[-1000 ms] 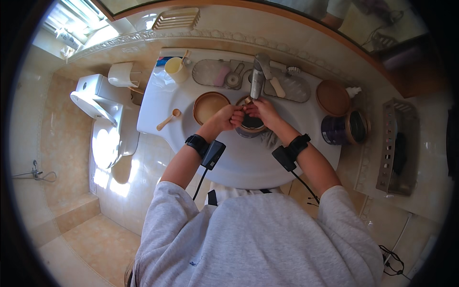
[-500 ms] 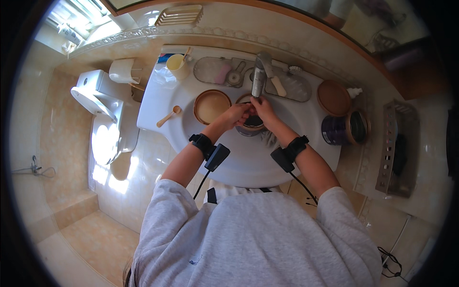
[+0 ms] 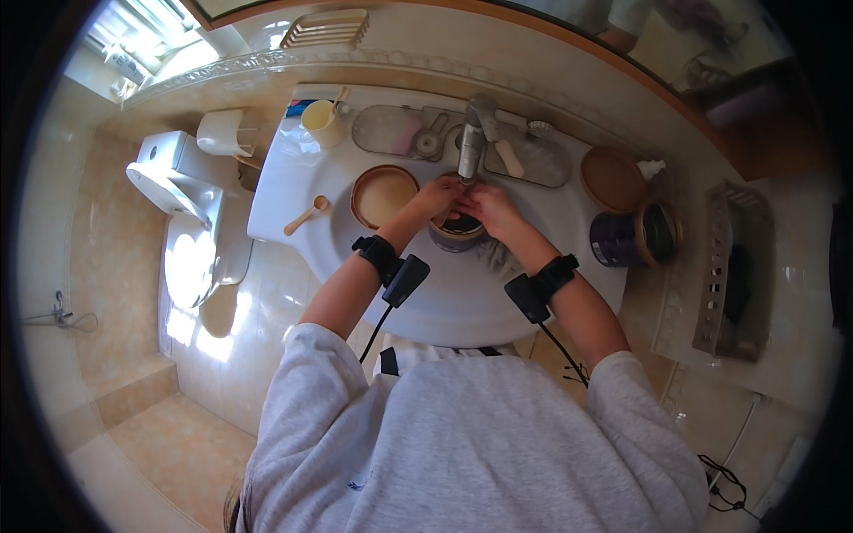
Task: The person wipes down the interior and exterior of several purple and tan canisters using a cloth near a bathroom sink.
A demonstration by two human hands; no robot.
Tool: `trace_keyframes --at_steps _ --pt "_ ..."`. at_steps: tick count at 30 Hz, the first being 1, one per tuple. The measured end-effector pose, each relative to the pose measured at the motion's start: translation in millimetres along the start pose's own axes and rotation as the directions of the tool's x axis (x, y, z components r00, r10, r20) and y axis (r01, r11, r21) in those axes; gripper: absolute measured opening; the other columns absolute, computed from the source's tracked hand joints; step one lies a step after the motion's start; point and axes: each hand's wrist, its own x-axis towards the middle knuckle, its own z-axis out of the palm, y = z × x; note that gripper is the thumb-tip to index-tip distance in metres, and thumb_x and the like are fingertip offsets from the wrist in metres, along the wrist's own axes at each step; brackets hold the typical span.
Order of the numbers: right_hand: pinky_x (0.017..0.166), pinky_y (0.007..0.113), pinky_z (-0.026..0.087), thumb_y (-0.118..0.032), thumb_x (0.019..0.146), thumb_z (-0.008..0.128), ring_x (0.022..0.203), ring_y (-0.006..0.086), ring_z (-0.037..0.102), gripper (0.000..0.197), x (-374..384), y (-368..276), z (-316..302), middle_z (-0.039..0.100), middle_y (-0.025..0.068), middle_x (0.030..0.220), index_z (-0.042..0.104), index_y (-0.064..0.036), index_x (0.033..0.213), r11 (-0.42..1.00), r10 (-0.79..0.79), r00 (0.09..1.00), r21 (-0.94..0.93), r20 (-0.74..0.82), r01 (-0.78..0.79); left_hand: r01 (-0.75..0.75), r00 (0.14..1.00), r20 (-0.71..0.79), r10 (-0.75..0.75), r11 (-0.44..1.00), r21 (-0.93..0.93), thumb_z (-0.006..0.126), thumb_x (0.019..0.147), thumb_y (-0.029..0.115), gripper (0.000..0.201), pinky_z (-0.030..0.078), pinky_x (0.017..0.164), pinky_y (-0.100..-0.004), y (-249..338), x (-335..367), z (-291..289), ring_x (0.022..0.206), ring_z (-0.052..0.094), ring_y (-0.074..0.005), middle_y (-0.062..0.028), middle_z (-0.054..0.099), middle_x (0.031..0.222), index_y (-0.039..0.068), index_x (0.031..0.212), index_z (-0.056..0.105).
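Under the spout of the silver faucet (image 3: 471, 151), my two hands meet over a dark round can (image 3: 457, 240) standing in the white sink (image 3: 418, 298). My left hand (image 3: 439, 199) reaches in from the left, fingers mostly straight and partly hidden by the spout and the other hand. My right hand (image 3: 490, 210) has its fingers stretched out toward the left one, touching or overlapping it. Neither appears to hold anything. Just left of the can lies a round tan lid (image 3: 384, 197). A grey crumpled thing (image 3: 499, 258) sits beside the can, too blurred to name.
A wooden scoop (image 3: 307, 216) and a yellow cup (image 3: 322, 124) are on the left counter. Behind the faucet are trays, one bearing pink soap (image 3: 404, 136), and a pale-handled brush (image 3: 510, 158). On the right are another dark can (image 3: 619, 239), a brown lid (image 3: 613, 178) and a basket (image 3: 711, 293).
The view has shifted slightly. My right hand has come away from the top of the spout to just below it, its fingers straightening. The fingers of my left hand, more bunched before, now extend.
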Motion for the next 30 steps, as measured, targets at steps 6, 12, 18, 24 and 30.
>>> trace_keyframes --at_steps 6,12,18,24,30 --pt "0.07 0.026 0.045 -0.003 0.08 0.036 0.074 0.0123 0.052 0.022 1 1 -13 0.052 0.0039 0.081 0.05 -0.0045 0.096 0.99 0.047 0.999 -0.135 -0.003 -0.047 -0.001 0.997 -0.083 0.0 1.0 -0.013 0.044 0.084 0.015 0.014 0.042 0.051 -0.0227 -6 15 2 0.061 0.052 -0.0128 -0.0036 0.055 0.076 0.006 0.093 0.05" --pt "0.072 0.026 0.046 -0.011 0.084 0.04 0.075 0.0141 0.053 0.016 6 -1 -16 0.051 0.0048 0.082 0.047 -0.0033 0.095 0.989 -0.017 1.0 -0.143 0.013 0.019 0.031 0.999 -0.034 -0.038 0.98 -0.196 0.043 0.081 0.008 0.016 0.04 0.047 -0.0224 2 9 6 0.059 0.05 -0.012 -0.0046 0.054 0.076 0.005 0.093 0.052" --pt "0.07 0.026 0.047 -0.009 0.082 0.045 0.08 0.0143 0.054 0.019 12 7 -10 0.052 0.0057 0.088 0.047 -0.0039 0.1 0.975 -0.086 0.996 -0.206 -0.032 0.078 -0.005 0.999 0.048 0.018 0.965 -0.262 0.045 0.078 0.004 0.027 0.043 0.054 -0.0192 -1 8 0 0.067 0.052 -0.011 -0.0036 0.054 0.078 0.005 0.105 0.049" --pt "0.063 0.025 0.045 -0.012 0.077 0.055 0.076 0.0132 0.053 0.027 13 16 2 0.054 0.0063 0.088 0.048 -0.0026 0.101 0.977 -0.168 0.981 -0.152 -0.098 0.152 -0.35 0.906 -0.127 0.405 0.882 0.316 0.05 0.074 -0.002 0.034 0.046 0.06 -0.0241 -21 3 1 0.073 0.056 -0.0156 -0.0087 0.055 0.078 0.001 0.107 0.04" --pt "0.064 0.025 0.046 -0.011 0.08 0.051 0.078 0.0156 0.055 0.023 27 17 -8 0.054 0.0063 0.086 0.047 -0.0027 0.101 0.973 -0.119 0.99 -0.207 -0.07 0.103 -0.239 0.901 -0.243 0.359 0.879 0.412 0.057 0.071 -0.001 0.038 0.047 0.057 -0.0264 -13 -3 12 0.066 0.058 -0.0164 -0.0106 0.056 0.076 -0.002 0.103 0.036"
